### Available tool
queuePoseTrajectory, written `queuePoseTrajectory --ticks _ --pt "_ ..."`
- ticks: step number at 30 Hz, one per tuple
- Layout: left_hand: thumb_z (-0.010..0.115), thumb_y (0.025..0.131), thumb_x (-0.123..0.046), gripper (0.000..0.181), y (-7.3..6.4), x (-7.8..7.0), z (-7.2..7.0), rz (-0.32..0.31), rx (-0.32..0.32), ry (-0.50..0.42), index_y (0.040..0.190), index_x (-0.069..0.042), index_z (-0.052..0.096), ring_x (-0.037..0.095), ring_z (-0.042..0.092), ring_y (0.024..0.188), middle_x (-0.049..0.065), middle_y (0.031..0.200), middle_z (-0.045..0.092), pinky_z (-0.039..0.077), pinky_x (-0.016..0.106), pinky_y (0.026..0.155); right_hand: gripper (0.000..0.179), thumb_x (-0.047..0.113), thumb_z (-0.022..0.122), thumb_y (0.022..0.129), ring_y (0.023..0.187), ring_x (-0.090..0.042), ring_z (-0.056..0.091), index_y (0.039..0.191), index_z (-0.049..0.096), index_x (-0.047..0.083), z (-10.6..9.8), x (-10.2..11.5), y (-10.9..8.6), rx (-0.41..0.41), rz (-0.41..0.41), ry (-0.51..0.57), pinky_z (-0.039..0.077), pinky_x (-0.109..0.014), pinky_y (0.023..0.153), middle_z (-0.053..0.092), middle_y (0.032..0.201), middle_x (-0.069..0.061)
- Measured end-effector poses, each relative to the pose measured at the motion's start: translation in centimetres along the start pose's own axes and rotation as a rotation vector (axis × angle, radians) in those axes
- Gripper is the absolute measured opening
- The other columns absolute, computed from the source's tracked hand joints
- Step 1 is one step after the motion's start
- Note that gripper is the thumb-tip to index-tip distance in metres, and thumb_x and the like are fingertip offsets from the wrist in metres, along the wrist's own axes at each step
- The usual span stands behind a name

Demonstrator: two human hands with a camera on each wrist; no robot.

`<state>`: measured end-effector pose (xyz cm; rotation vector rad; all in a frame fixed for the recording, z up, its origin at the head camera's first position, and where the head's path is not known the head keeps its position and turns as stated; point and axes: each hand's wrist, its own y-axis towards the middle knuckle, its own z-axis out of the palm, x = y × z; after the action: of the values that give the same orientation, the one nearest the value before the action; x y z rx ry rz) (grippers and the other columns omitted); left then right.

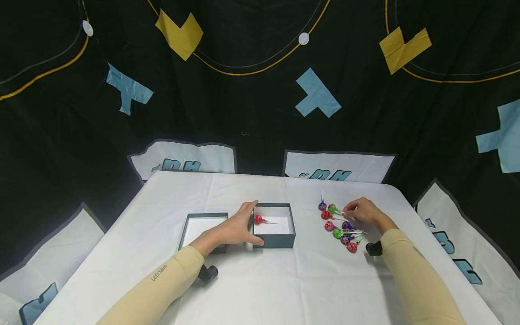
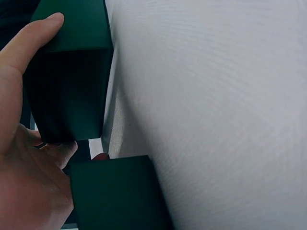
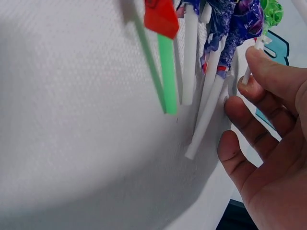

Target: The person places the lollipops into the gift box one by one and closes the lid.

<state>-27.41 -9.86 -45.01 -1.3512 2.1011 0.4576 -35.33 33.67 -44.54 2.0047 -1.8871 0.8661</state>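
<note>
My left hand (image 1: 235,229) grips the left side of a dark green open box (image 1: 274,242), its thumb on the front wall and fingertips at the far corner. In the left wrist view the thumb (image 2: 48,29) presses the box's wall (image 2: 72,91). A red lollipop (image 1: 258,219) lies inside the box. My right hand (image 1: 365,211) pinches the white stick of a green lollipop (image 1: 334,209) between thumb and index finger; its green wrapper (image 3: 272,13) shows in the right wrist view. The other fingers curve loosely.
A shallower green-edged box part (image 1: 203,222) with a white inside stands left of the box. Several wrapped lollipops, including a purple one (image 1: 322,206) and a red one (image 1: 352,247), lie grouped near my right hand on the white-covered table (image 1: 260,289).
</note>
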Motion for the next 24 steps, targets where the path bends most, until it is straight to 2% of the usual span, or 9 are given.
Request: queuePoseTrajectory --ticks 4,8,13,24 --pt "0.09 0.068 -0.05 0.127 0.0 0.0 0.0 0.002 0.002 -0.002 0.162 -0.014 0.013 0.026 0.039 0.143 0.009 0.162 0.025 0.038 0.051 0.116 0.021 0.016 0.068 0.096 0.1 -0.03 0.051 0.113 0.074 0.005 -0.1 0.1 -0.2 0.008 -0.003 0.005 0.046 -0.036 0.083 0.064 0.113 -0.016" --pt "0.09 0.067 -0.05 0.127 0.0 0.0 0.1 0.005 0.0 -0.009 0.162 -0.014 0.013 0.026 0.038 0.144 0.009 0.162 0.024 0.037 0.052 0.116 0.02 0.015 0.066 0.097 0.104 -0.031 0.051 0.112 0.074 0.006 0.0 0.2 -0.3 0.004 -0.018 0.008 0.047 -0.042 0.088 0.063 0.115 -0.016" --pt "0.09 0.067 -0.05 0.127 -0.1 0.0 0.1 0.008 0.001 -0.012 0.162 -0.013 0.014 0.026 0.039 0.143 0.01 0.162 0.025 0.037 0.052 0.116 0.019 0.015 0.066 0.097 0.104 -0.031 0.052 0.112 0.073 0.005 0.1 0.6 -0.5 -0.005 -0.058 -0.007 0.048 -0.048 0.092 0.065 0.113 -0.015" --pt "0.089 0.068 -0.05 0.126 -0.2 -0.1 -0.1 0.003 0.003 0.006 0.163 -0.015 0.013 0.026 0.038 0.145 0.009 0.163 0.024 0.036 0.051 0.117 0.018 0.016 0.066 0.097 0.099 -0.027 0.056 0.111 0.074 0.006 0.1 2.0 -0.5 -0.009 -0.15 -0.006 0.049 -0.047 0.093 0.069 0.108 -0.01"
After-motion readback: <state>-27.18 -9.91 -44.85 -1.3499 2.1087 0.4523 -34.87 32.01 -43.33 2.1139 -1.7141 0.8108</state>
